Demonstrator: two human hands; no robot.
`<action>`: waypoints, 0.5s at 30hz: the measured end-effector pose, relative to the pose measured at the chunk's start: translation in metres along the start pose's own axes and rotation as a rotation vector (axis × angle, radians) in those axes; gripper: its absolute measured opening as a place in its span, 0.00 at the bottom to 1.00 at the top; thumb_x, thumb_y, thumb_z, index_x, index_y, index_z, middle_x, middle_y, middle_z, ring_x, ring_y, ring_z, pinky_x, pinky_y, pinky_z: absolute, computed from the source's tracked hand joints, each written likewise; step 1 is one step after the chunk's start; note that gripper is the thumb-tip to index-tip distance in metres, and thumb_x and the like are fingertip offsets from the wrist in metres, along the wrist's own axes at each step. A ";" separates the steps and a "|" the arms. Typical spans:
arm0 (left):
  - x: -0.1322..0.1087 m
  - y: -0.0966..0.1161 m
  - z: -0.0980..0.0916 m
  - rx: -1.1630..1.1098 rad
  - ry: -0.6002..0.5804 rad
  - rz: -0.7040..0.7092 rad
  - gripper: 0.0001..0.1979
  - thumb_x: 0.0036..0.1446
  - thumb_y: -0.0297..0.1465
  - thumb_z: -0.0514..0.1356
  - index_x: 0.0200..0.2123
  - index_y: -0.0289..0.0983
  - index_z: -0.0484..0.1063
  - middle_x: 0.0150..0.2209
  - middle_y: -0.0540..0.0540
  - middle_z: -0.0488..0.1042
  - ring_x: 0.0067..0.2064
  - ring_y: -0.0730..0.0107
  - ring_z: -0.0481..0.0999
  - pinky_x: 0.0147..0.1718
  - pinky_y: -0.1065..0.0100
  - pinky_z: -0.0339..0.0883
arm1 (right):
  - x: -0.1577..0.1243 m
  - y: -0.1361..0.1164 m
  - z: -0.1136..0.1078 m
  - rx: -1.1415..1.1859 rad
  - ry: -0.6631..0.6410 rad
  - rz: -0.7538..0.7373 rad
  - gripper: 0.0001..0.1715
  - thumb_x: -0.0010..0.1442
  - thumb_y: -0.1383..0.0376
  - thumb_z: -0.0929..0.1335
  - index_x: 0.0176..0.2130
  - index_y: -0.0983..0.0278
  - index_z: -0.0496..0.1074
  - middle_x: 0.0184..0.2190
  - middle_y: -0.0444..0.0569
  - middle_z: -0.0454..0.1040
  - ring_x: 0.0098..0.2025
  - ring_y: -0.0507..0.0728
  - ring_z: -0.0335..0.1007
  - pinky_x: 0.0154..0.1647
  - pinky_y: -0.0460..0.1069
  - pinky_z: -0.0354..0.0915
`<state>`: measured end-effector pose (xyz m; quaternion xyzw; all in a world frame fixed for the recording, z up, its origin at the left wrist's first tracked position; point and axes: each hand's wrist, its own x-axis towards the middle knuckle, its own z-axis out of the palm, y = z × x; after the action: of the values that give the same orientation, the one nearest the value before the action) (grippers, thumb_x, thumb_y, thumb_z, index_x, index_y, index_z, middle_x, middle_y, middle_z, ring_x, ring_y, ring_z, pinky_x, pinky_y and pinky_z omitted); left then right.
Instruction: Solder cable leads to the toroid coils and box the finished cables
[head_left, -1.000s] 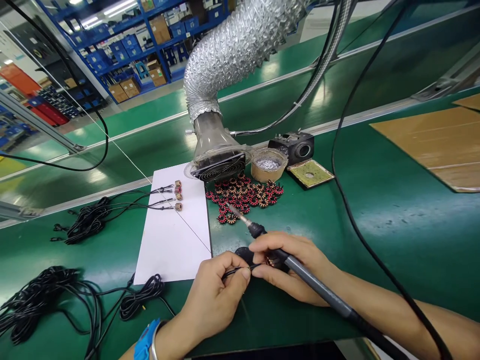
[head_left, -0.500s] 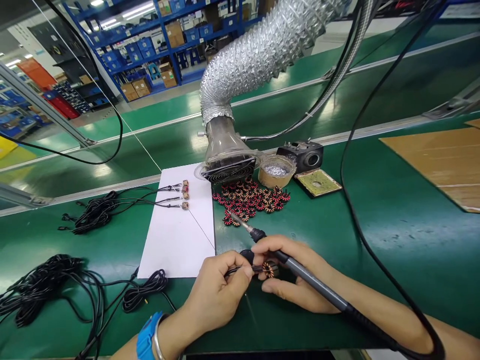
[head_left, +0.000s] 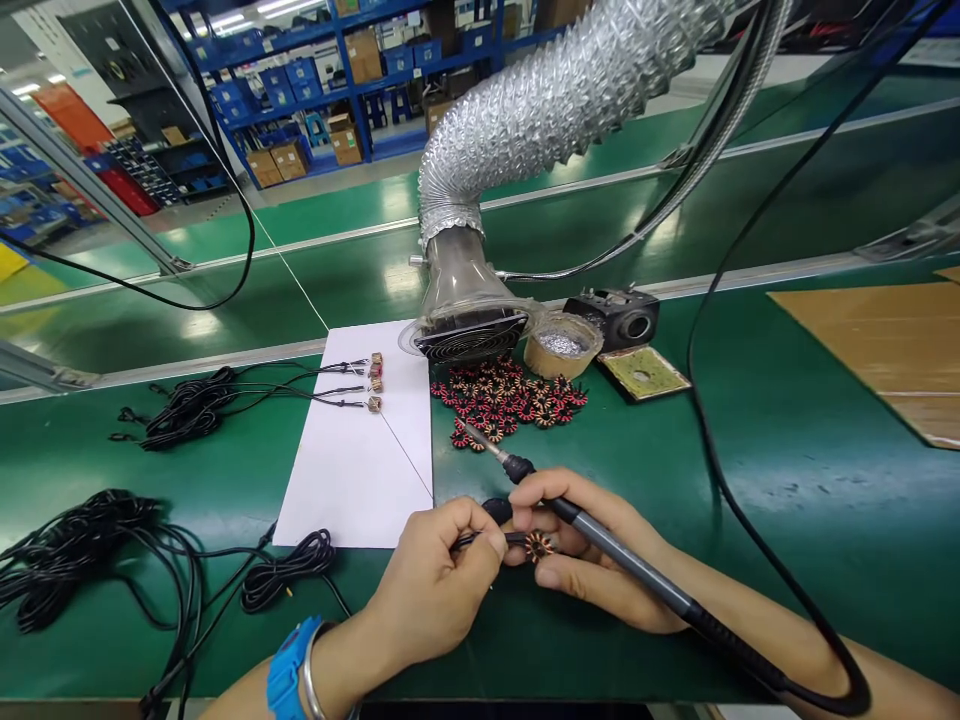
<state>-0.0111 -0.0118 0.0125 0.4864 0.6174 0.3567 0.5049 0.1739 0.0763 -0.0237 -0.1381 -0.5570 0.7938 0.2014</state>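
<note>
My left hand [head_left: 435,585] is closed in a pinch on the end of a thin black cable [head_left: 480,540] that runs to a small toroid coil [head_left: 538,546] wound in red and copper wire. My right hand [head_left: 592,560] is closed round a black soldering iron [head_left: 600,540], its metal tip [head_left: 476,438] pointing up and left, away from the coil. The lower fingers of the right hand also hold the coil against the cable end. Both hands rest low over the green bench mat [head_left: 787,480].
A pile of several toroid coils [head_left: 514,395] lies in front of a fume extractor hood [head_left: 469,330] on a foil duct. A white sheet [head_left: 360,450] holds finished coil leads [head_left: 371,385]. Black cable bundles [head_left: 67,560] lie left; a solder tin [head_left: 562,345], iron stand [head_left: 622,315] and sponge [head_left: 645,372] stand behind.
The view has shifted a little up and right. The coil has come out from under my right fingers and now shows between both hands. Hands stay in place.
</note>
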 end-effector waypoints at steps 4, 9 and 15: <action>-0.002 0.001 0.001 -0.020 0.005 0.009 0.12 0.62 0.36 0.54 0.29 0.36 0.68 0.24 0.52 0.64 0.28 0.73 0.60 0.28 0.72 0.54 | 0.001 0.000 0.000 0.079 -0.030 0.003 0.24 0.59 0.66 0.73 0.52 0.53 0.63 0.44 0.45 0.66 0.47 0.53 0.74 0.50 0.50 0.70; -0.003 0.002 0.001 -0.039 0.010 0.003 0.12 0.62 0.35 0.54 0.29 0.36 0.68 0.25 0.51 0.67 0.29 0.73 0.61 0.29 0.72 0.55 | 0.003 0.002 0.001 0.193 -0.058 0.006 0.28 0.56 0.67 0.75 0.51 0.53 0.65 0.44 0.43 0.65 0.45 0.51 0.74 0.49 0.49 0.70; -0.003 0.003 0.000 -0.021 0.024 0.015 0.12 0.62 0.37 0.54 0.28 0.36 0.67 0.23 0.53 0.62 0.27 0.74 0.58 0.27 0.72 0.53 | 0.005 -0.003 0.002 0.265 -0.123 0.006 0.23 0.59 0.64 0.73 0.52 0.55 0.65 0.45 0.44 0.63 0.47 0.51 0.71 0.53 0.52 0.67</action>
<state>-0.0103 -0.0134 0.0162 0.4816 0.6159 0.3728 0.4998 0.1694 0.0775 -0.0202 -0.0631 -0.4583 0.8678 0.1812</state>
